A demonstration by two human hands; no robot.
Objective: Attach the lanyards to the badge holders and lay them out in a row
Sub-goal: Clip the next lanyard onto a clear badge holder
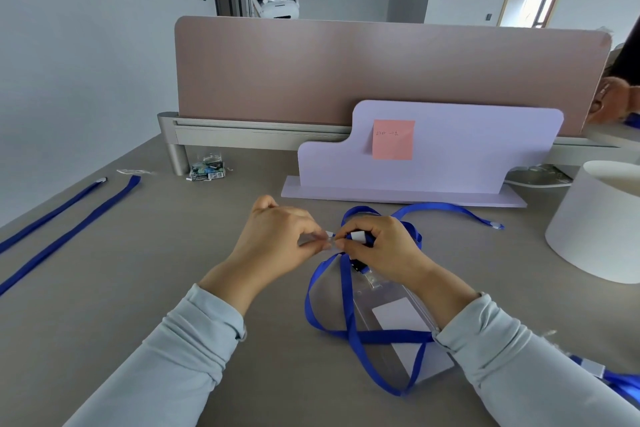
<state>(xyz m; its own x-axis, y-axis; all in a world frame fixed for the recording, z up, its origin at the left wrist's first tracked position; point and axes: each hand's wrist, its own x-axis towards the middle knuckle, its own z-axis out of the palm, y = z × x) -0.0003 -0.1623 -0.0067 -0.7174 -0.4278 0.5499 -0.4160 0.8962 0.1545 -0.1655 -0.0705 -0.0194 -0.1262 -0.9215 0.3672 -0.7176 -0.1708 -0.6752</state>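
Blue lanyard (346, 291) end gripped by right hand (384, 246); left hand (277, 236) pinches a clear strap (317, 240).

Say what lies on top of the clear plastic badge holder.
Loops of blue ribbon lanyard cross the clear plastic badge holder; a white card shows inside. The grey sleeve hides its right edge.

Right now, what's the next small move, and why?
Probably lower the clear tab to the top edge of the holder: left hand and right hand both pinch it above the desk, while the holder lies flat under lanyard loops.
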